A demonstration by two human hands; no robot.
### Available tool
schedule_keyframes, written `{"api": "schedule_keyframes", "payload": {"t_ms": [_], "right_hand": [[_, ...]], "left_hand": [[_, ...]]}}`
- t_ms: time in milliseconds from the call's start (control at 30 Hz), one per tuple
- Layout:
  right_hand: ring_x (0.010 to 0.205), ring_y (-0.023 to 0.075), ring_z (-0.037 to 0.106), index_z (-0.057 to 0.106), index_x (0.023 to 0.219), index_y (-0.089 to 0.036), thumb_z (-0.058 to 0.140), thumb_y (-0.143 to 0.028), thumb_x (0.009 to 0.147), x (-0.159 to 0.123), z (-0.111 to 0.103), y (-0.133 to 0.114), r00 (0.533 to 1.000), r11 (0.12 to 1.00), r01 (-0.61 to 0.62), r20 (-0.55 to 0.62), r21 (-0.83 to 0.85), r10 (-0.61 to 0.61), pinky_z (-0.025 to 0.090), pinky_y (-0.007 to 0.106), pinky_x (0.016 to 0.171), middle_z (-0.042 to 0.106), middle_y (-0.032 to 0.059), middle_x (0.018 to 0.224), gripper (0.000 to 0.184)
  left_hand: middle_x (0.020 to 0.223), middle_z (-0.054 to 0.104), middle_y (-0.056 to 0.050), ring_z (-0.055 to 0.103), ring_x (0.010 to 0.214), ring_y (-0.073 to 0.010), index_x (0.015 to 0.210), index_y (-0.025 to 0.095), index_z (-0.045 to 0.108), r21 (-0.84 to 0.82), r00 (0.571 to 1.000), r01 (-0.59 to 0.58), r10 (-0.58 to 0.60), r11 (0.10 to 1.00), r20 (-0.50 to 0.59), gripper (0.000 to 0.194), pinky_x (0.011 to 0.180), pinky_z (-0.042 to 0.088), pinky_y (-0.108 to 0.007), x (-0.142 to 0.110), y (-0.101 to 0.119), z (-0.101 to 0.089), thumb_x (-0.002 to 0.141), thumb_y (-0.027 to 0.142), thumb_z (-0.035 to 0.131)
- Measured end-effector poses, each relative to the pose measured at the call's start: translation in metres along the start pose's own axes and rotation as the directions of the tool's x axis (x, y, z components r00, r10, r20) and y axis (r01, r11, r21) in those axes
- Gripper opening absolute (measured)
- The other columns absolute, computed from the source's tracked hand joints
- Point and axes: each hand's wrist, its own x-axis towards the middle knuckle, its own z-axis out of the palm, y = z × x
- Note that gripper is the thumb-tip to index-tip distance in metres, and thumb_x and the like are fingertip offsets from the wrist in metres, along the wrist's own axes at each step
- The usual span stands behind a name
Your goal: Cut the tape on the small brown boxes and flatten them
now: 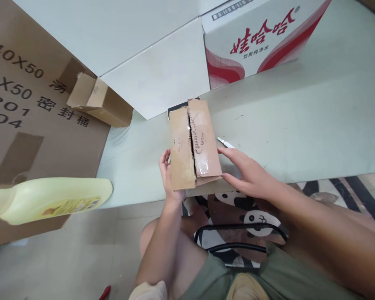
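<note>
A small brown cardboard box (208, 133) is tilted up above the near edge of the table, its two top flaps meeting at a ragged, torn seam. Shiny clear tape shows near its lower end. My left hand (171, 177) grips the box from the left and below, with part of the fingers hidden behind it. At the right side, my right hand (248, 171) holds the box's edge with thumb and fingertips. Close to the right fingers lies a slim pale tool (225, 142), perhaps a craft knife, partly covered by the hand.
A dark flat object (178, 107) peeks out behind the box. Large white cartons (162, 71) and a red-and-white carton (253, 50) stand along the back. At left are a big brown carton (6, 137), another small cardboard box (112, 106) and a pale yellow bottle (59, 198).
</note>
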Motion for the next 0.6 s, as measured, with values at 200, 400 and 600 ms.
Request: {"api": "schedule_keyframes", "payload": {"t_ms": [200,400,600], "right_hand": [[0.134,0.0336,0.055,0.027,0.159,-0.032,0.051,-0.031,0.097,-0.002,0.003,0.005,0.998,0.999,-0.030,0.054,-0.042,0.032,0.052,0.057,0.105,0.052,0.0127,0.151,0.066],[0.128,0.0329,0.061,0.041,0.153,-0.028,0.049,-0.028,0.096,-0.002,0.006,0.002,0.989,0.992,-0.069,0.122,-0.104,0.081,0.055,0.053,0.101,0.057,0.0125,0.146,0.057],[0.113,0.0335,0.069,0.066,0.124,-0.018,0.051,-0.029,0.092,0.002,0.013,0.007,0.971,0.978,-0.138,0.171,-0.159,0.165,0.057,0.053,0.096,0.072,0.0155,0.122,0.037]], "left_hand": [[0.158,0.041,-0.010,0.030,0.151,-0.0390,0.147,0.032,0.050,0.123,0.722,-0.620,0.501,0.775,0.477,0.093,0.122,0.027,-0.055,-0.006,0.031,-0.010,0.066,0.067,0.080],[0.143,0.058,-0.010,0.047,0.142,-0.0333,0.126,0.026,0.065,0.048,0.923,-0.339,0.323,0.939,0.208,0.051,0.118,0.037,-0.048,0.001,0.036,-0.010,0.083,0.054,0.070],[0.143,0.056,-0.009,0.063,0.122,-0.0257,0.142,0.036,0.044,-0.044,0.984,0.007,-0.015,0.999,-0.178,0.069,0.098,0.055,-0.042,0.028,0.020,-0.027,0.079,0.043,0.074]]}}
